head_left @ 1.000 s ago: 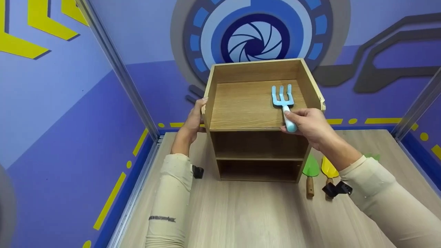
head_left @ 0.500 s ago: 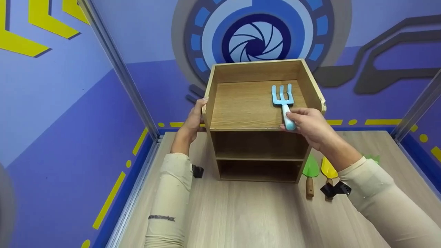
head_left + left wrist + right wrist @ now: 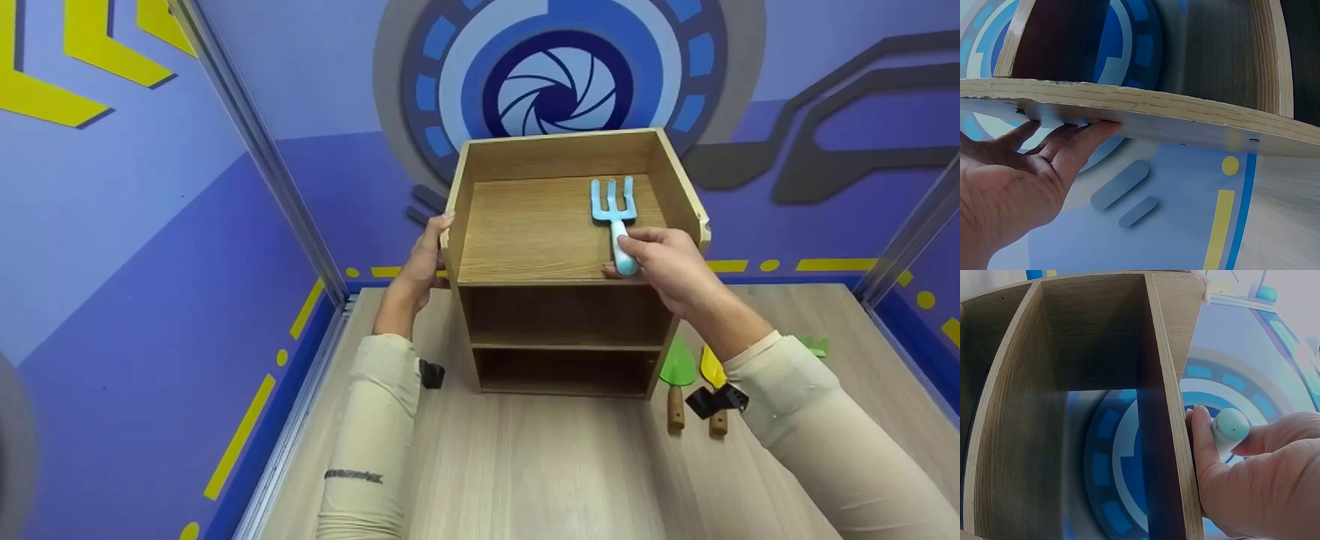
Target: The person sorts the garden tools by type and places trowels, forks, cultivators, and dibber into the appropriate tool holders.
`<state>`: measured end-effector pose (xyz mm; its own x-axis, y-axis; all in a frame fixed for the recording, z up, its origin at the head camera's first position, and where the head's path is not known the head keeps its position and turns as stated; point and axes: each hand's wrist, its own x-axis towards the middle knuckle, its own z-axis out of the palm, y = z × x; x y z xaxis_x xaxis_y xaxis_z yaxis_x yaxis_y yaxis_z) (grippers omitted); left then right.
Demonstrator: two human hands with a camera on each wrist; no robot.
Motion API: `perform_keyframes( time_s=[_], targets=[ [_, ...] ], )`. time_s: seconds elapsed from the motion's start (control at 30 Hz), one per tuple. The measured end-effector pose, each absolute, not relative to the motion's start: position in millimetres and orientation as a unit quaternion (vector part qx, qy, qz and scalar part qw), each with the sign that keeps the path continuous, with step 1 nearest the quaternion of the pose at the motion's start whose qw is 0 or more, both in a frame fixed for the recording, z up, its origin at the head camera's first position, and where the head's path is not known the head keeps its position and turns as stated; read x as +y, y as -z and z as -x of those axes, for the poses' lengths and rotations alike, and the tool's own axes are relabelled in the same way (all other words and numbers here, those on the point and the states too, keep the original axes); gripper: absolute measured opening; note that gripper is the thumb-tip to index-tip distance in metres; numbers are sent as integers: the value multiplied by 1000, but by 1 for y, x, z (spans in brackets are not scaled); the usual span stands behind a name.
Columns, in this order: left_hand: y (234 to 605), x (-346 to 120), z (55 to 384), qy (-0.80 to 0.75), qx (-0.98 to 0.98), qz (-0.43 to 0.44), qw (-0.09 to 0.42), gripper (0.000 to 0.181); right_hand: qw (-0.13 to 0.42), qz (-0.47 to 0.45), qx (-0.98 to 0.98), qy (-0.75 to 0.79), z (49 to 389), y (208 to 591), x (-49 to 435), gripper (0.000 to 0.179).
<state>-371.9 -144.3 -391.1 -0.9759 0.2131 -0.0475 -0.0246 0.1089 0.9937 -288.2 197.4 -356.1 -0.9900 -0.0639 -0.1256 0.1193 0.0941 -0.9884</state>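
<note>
A light-blue three-pronged hand fork (image 3: 613,206) lies over the right part of the top shelf of a small wooden shelf unit (image 3: 544,232), prongs toward the back. My right hand (image 3: 671,266) pinches its pale handle between thumb and fingers, above the shelf's front edge. In the right wrist view the rounded handle end (image 3: 1232,424) shows beside the shelf board; the prongs are hidden there. My left hand (image 3: 421,262) rests on the unit's left side panel. In the left wrist view, the fingertips (image 3: 1107,127) of its extended fingers touch that panel.
Right of the unit, a green trowel (image 3: 678,367) and a yellow trowel (image 3: 712,367) with wooden handles lie on the table (image 3: 555,472). Another green thing (image 3: 814,345) is partly hidden behind my right sleeve. A patterned wall stands behind the unit.
My right hand has moved slightly up, back and left, carrying the hand fork farther over the top shelf. The left hand has stayed on the side panel.
</note>
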Motion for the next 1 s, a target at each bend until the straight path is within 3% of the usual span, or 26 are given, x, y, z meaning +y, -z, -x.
perform_keyframes(
  time_s=[1.0],
  targets=[
    [392,-143,373,-671,733,-67,90,83,80,-37,712,696,303,353,187,56]
  ],
)
